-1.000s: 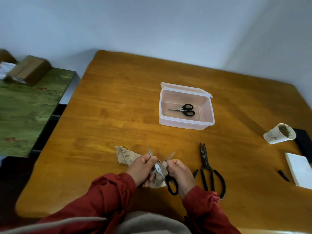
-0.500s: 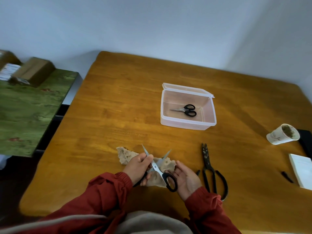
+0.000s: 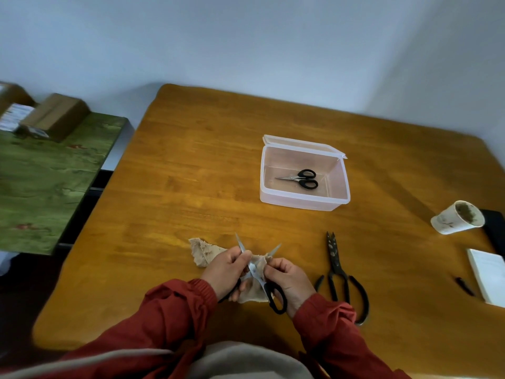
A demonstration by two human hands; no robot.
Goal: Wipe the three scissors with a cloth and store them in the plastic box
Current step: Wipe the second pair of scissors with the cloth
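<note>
A honey-brown wood grain is shown across the table [image 3: 191, 173]. Red sleeves [image 3: 175, 310] are seen at six o'clock, and between them a beige, mottled cloth [image 3: 203, 251] is spotted, with silver blades and black handles on the open scissors [image 3: 254, 270]. At one o'clock a clear, pink-tinged plastic box [image 3: 300, 199] is noted, black-handled small scissors [image 3: 303, 178] inside. All-black large scissors [image 3: 335, 258] are picked out at three o'clock, speckled pale near the tips. A white cup [image 3: 448, 221], stained brown-green, is caught further at three; a mossy green surface [image 3: 49, 181] at nine.

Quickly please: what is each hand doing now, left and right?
Left hand: grips the scissors.
Right hand: pinches the cloth on a blade.
</note>
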